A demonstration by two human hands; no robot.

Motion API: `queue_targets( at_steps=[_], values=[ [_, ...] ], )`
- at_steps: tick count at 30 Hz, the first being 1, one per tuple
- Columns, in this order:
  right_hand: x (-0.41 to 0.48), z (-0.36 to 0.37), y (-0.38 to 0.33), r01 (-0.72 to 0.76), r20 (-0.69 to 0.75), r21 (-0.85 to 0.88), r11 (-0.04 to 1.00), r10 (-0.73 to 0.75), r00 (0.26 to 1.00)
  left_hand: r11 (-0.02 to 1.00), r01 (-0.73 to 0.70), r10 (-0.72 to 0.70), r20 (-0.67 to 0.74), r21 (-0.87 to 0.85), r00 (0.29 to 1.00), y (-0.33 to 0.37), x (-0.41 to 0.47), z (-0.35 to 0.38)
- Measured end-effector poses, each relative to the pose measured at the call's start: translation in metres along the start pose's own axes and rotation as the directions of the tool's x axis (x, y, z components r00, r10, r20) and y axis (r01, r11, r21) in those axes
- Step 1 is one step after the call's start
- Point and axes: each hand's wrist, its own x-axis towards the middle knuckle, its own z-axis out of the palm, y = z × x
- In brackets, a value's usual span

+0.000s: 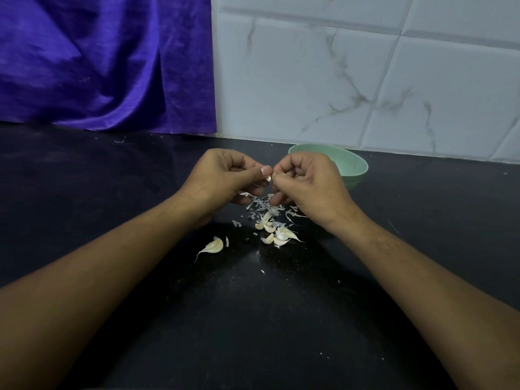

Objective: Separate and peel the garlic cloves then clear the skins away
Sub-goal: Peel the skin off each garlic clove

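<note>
My left hand and my right hand meet above the black counter, fingers curled, and together pinch a small garlic clove between their fingertips; most of it is hidden. Beneath the hands lies a scatter of pale garlic skins. Just in front of that sits a cluster of several unpeeled cloves. One more unpeeled clove lies apart to the left.
A pale green bowl stands behind my right hand near the tiled wall; its contents are hidden. A purple cloth hangs at the back left. Tiny skin flecks dot the counter.
</note>
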Motion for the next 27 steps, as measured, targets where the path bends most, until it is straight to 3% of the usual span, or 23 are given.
queue_targets(
  at_steps=[7, 15, 27],
  values=[
    [0.0018, -0.0043, 0.0008, 0.005, -0.045, 0.006, 1.000, -0.004, 0.999, 0.998, 0.052, -0.050, 0.033, -0.047, 0.998, 0.0006, 0.0008, -0.0007],
    [-0.0016, -0.0055, -0.0042, 0.053, 0.022, -0.068, 0.996, -0.051, 0.998, 0.994, 0.059, -0.060, -0.011, -0.097, 0.998, -0.0007, 0.0019, -0.0029],
    [0.0013, -0.0025, 0.0013, 0.003, 0.056, 0.002, 1.000, -0.003, 0.998, 0.982, -0.134, 0.148, -0.107, 0.134, 0.983, -0.0017, 0.0019, -0.0019]
  ],
)
